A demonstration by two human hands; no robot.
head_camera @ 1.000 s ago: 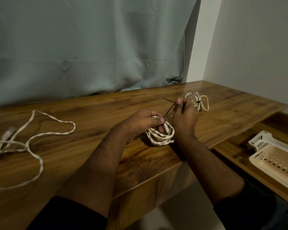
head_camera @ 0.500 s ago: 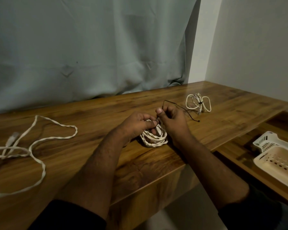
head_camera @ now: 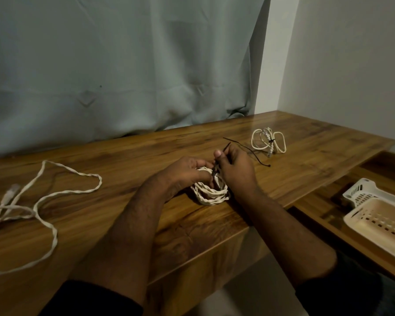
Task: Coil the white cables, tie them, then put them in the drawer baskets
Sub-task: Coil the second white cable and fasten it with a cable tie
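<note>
A coiled white braided cable [head_camera: 211, 195] lies on the wooden table [head_camera: 100, 224] near its front edge. My left hand [head_camera: 183, 172] holds the coil's top with curled fingers. My right hand [head_camera: 235, 169] pinches a thin black tie [head_camera: 216, 166] that runs down into the coil; its thumb points up. Another black tie [head_camera: 249, 150] lies on the table just behind my right hand. A tied white cable bundle [head_camera: 268, 142] sits farther back on the right. A loose white cable [head_camera: 46, 197] with a plug sprawls at the left.
A white perforated basket [head_camera: 383, 222] rests in the open drawer at the lower right, with a second basket [head_camera: 360, 190] behind it. A grey-green curtain [head_camera: 123, 65] hangs behind the table. A white wall stands at the right.
Both hands stay on the coil. My right hand has shifted its grip on the black tie, which now runs steeply down into the coil.
</note>
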